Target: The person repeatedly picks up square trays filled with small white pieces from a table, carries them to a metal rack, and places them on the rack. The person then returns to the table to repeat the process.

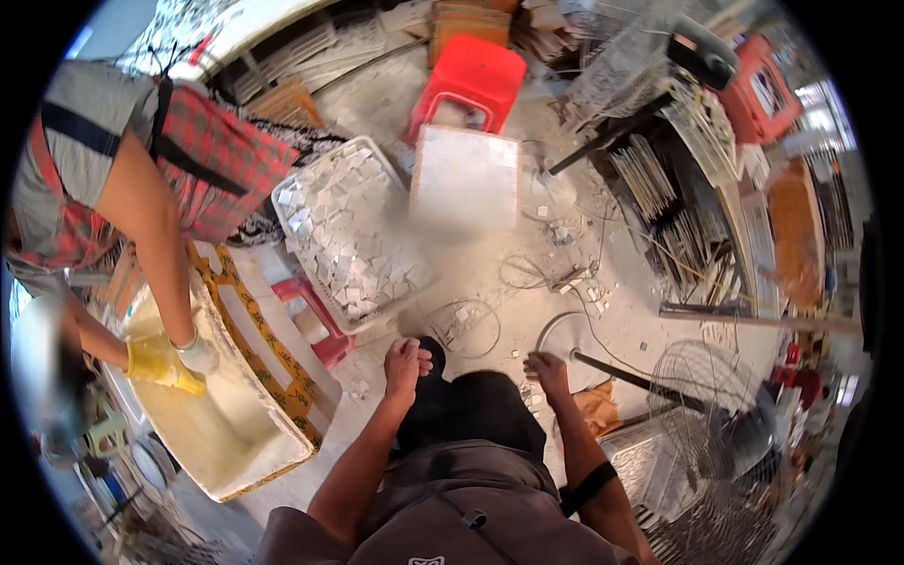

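My left hand (408,366) is held in front of my dark trousers with its fingers curled in; whether anything is inside them is hidden. On the other side, my right hand (547,371) also has its fingers curled, and its palm cannot be seen. Neither hand touches a container. Ahead of my left hand is a white plastic basket (339,328) full of small pale square tiles (350,231), propped partly over a red stool (325,330). A square white board (466,174) with a thin light-brown border lies beyond, against a bright red stool (480,71).
At left, a co-worker with yellow and whitish gloves (165,365) reaches into a pale foam box (226,480) edged with printed tape. A wire fan guard (702,377) and dark pole stand at right. Cables (537,273) and tile chips litter the floor; racks of thin panels (650,174) line the right.
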A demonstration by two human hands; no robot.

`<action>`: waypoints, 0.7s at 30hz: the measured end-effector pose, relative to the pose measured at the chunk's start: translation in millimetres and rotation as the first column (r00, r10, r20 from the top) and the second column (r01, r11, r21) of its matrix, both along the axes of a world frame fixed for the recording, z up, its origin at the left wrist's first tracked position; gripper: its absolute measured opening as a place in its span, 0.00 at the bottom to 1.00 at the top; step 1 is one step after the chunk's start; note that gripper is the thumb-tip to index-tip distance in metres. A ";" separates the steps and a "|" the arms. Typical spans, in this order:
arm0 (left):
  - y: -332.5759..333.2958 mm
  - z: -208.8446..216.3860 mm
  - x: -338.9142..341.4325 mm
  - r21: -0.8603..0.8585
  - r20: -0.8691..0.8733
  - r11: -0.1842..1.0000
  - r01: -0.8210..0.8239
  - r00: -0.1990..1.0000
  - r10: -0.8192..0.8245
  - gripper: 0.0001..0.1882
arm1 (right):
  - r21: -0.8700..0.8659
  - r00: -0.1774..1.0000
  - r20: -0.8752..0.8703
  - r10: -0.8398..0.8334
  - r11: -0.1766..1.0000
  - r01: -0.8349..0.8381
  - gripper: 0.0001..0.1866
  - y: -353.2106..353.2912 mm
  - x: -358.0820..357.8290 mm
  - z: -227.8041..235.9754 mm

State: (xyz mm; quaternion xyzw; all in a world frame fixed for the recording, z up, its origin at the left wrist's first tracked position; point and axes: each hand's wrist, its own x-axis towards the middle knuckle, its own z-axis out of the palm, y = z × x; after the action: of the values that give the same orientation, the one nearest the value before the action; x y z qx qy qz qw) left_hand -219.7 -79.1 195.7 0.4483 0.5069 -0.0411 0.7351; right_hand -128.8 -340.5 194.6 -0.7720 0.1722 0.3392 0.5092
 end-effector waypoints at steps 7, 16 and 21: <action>47.4 -20.7 41.9 0.001 -0.066 0.994 -0.110 0.992 0.110 0.10 | 0.020 0.721 0.023 0.692 0.721 -0.693 0.09 82.3 142.5 -10.0; 69.6 -99.2 78.4 -0.029 -0.159 0.930 -0.365 0.921 0.357 0.14 | -0.500 0.063 0.467 0.882 0.322 -0.804 0.10 227.2 224.7 -97.5; 51.1 -195.1 120.9 0.216 0.004 0.965 -0.150 0.988 0.153 0.17 | -0.549 -0.216 0.578 0.787 0.179 -0.816 0.11 305.5 243.6 -150.0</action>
State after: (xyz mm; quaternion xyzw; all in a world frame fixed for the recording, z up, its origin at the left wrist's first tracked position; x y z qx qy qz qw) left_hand -98.8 -28.0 0.6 0.4853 0.5457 0.0676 0.6798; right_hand 114.7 -34.9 44.6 -0.7362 -0.6185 0.1978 0.1906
